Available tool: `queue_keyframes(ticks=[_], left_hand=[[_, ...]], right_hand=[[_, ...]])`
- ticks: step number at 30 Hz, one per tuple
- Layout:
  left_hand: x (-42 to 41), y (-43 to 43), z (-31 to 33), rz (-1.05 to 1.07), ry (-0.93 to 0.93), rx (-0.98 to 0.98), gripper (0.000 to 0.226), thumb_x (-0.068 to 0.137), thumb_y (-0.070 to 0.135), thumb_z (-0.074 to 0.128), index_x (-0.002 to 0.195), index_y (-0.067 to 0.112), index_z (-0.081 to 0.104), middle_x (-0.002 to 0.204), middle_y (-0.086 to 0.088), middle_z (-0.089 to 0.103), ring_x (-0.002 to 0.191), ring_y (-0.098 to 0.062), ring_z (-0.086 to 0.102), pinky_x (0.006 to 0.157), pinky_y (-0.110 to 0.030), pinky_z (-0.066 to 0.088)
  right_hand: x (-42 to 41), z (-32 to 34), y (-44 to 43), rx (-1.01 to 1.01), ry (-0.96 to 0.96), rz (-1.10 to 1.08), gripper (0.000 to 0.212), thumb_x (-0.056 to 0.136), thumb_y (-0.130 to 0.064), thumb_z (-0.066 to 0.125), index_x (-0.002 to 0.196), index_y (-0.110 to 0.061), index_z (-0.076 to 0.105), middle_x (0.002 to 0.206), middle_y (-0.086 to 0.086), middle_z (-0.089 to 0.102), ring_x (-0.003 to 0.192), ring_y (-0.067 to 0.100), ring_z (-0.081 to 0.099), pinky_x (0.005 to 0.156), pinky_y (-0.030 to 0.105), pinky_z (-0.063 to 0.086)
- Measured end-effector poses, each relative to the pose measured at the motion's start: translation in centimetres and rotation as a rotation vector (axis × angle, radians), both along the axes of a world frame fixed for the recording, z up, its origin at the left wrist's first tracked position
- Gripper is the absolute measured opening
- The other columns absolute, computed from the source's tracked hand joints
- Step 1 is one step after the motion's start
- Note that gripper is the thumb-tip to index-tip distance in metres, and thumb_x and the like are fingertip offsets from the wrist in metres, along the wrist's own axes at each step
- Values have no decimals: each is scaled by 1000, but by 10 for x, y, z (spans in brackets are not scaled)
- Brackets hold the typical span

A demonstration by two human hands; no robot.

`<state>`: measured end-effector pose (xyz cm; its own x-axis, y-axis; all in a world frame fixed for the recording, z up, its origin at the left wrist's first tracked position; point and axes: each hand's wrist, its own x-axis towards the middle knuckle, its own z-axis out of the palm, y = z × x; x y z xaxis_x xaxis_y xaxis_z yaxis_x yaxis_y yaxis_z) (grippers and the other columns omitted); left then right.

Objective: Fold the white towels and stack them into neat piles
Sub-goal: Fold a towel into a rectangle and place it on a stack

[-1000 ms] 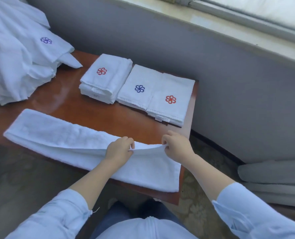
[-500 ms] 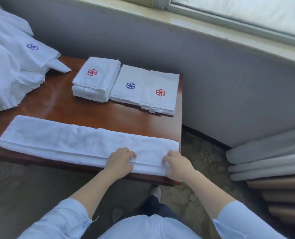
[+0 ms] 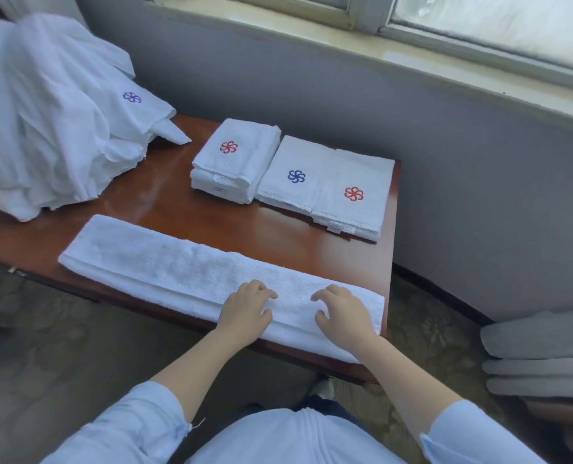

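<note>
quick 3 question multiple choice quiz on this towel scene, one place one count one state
1. The unfolded heap lies: A at the table's left end; B on the floor; C on the sill.
2. Folded piles topped by a red logo: A one; B two; C three.
3. On the long towel, the left hand and right hand: A pinch its edge; B rest on top; C crumple it.
1A, it covers the left end; 2B, left pile and right pile red, middle pile blue; 3B, both lie on top.

Left hand, right hand released the towel.
</note>
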<state>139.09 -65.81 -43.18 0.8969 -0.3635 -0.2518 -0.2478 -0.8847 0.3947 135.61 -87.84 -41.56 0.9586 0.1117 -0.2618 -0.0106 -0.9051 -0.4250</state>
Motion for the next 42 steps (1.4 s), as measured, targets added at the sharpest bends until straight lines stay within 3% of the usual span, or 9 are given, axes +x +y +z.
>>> queue_keyframes(ticks=[7, 11, 21, 23, 25, 28, 34, 37, 42], left_hand=[[15, 59, 1, 196, -44, 31, 40, 95, 26, 53, 135, 32, 51, 140, 9, 44, 127, -11, 41, 97, -27, 44], [33, 96, -5, 219, -20, 100, 51, 98, 33, 52, 146, 32, 38, 158, 5, 26, 146, -16, 25, 113, -33, 32], [124, 248, -27, 35, 79, 246, 59, 102, 43, 36, 156, 31, 15, 166, 2, 0, 152, -18, -1, 121, -38, 10], [141, 281, -31, -8, 65, 267, 57, 103, 43, 35, 156, 34, 14, 166, 2, -2, 152, -18, -1, 121, -38, 10], [152, 308, -33, -35, 49, 291, 57, 103, 43, 34, 156, 36, 13, 166, 2, -2, 152, -18, -1, 121, -39, 11], [164, 341, -31, -19, 61, 305, 56, 104, 42, 34, 156, 37, 14, 165, 3, -3, 152, -17, -3, 122, -39, 14], [180, 368, -20, 95, -13, 234, 48, 100, 29, 45, 147, 34, 36, 161, 3, 17, 147, -16, 19, 113, -33, 32], [183, 374, -20, 207, -2, 177, 45, 96, 30, 57, 139, 30, 43, 153, 8, 24, 138, -16, 30, 96, -32, 45], [200, 381, -17, 395, 183, 155, 85, 83, 46, 73, 147, 26, 20, 142, -1, 27, 105, -22, 53, 71, -32, 46]], right_hand=[[45, 4, 60, 21, 30, 207, 44, 94, -19, 49, 137, -25, 51, 141, -8, 47, 130, 14, 41, 92, 26, 42], [71, 4, 101, 16, 60, 269, 55, 94, -20, 49, 148, -23, 40, 150, -7, 40, 135, 16, 39, 97, 29, 43], [129, -17, 257, -4, 164, 131, 59, 93, -24, 50, 150, -18, 34, 160, -3, 26, 146, 16, 22, 103, 35, 44], [137, -23, 287, -53, 187, 133, 62, 93, -27, 50, 150, -18, 28, 162, 4, 16, 150, 22, 10, 112, 39, 35], [141, -28, 315, -132, 235, 116, 69, 95, -31, 48, 155, -23, 16, 165, 8, -3, 152, 30, -6, 121, 50, 12], [146, -32, 349, -184, 269, 64, 71, 95, -32, 44, 156, -31, 7, 164, 5, -19, 149, 35, -20, 118, 60, 0], [143, -42, 381, -210, 248, 99, 71, 99, -34, 38, 157, -31, -3, 163, -1, -23, 147, 33, -26, 116, 62, -7], [140, -48, 384, -210, 248, 83, 74, 97, -33, 36, 156, -33, -10, 161, -1, -27, 146, 33, -29, 115, 63, -12], [140, -52, 383, -218, 279, 81, 75, 98, -34, 33, 154, -36, -17, 160, -3, -31, 144, 30, -34, 113, 60, -17]])
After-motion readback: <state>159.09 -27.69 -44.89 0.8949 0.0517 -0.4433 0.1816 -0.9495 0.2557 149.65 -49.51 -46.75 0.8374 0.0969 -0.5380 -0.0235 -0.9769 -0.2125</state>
